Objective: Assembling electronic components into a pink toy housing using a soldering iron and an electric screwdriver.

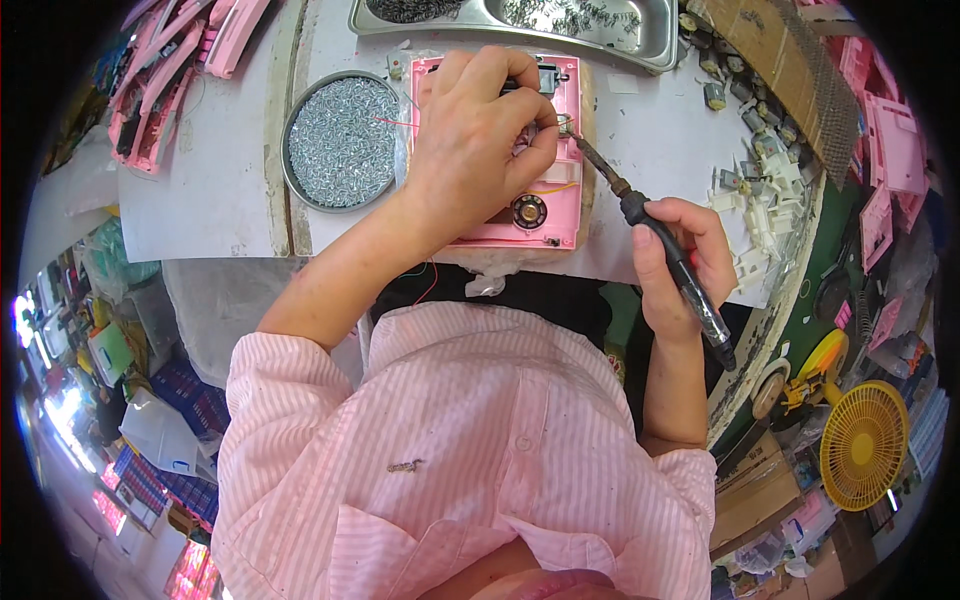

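Your left hand (465,142) arches over the pink casing (565,217), thumb and fingers bent close together towards its right edge; they hide what lies under them, so I cannot tell whether they pinch anything. Your right hand (706,252) is closed around the handle of the soldering iron (637,208), holding it rather like a pen. The casing lies on the table ahead of you, its long axis running away from you, and your left hand is much the nearer, being right above it. Your right hand sits off to the right and closer to you, so only the iron reaches the casing. Everything seems to hinge on that tip: the iron slants forward and leftward, ending at the casing's right side, just beside your left fingertips. Whether it touches the small part there is too fine to tell. The round speaker (529,211) lies nearer you than the tip, clear of the iron's line
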Tool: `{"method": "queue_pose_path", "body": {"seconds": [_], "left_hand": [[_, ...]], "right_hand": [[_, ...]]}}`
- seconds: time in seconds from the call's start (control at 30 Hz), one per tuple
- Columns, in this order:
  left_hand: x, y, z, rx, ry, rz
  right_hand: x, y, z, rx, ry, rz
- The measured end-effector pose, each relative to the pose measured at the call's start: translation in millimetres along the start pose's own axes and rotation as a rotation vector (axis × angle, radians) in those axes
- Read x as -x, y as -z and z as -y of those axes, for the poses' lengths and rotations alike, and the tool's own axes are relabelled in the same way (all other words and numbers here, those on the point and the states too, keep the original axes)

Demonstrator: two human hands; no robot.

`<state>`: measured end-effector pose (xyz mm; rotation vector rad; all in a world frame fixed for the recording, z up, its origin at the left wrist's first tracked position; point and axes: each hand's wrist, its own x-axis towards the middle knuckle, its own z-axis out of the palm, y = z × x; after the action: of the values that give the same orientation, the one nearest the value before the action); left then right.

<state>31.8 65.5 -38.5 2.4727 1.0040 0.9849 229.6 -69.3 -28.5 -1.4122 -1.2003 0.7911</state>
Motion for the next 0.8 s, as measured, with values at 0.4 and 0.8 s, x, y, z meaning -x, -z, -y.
{"method": "queue_pose_path", "body": {"seconds": [0.4, 0.8], "left_hand": [[0.2, 0.6, -0.3, -0.004, 0.004, 0.008], [0.7, 0.6, -0.4, -0.007, 0.002, 0.007]], "right_hand": [[-2.6, -1.6, -0.7, -0.007, 0.026, -0.012], [-1.3, 0.6, 1.5, -0.004, 0.035, -0.016]]}}
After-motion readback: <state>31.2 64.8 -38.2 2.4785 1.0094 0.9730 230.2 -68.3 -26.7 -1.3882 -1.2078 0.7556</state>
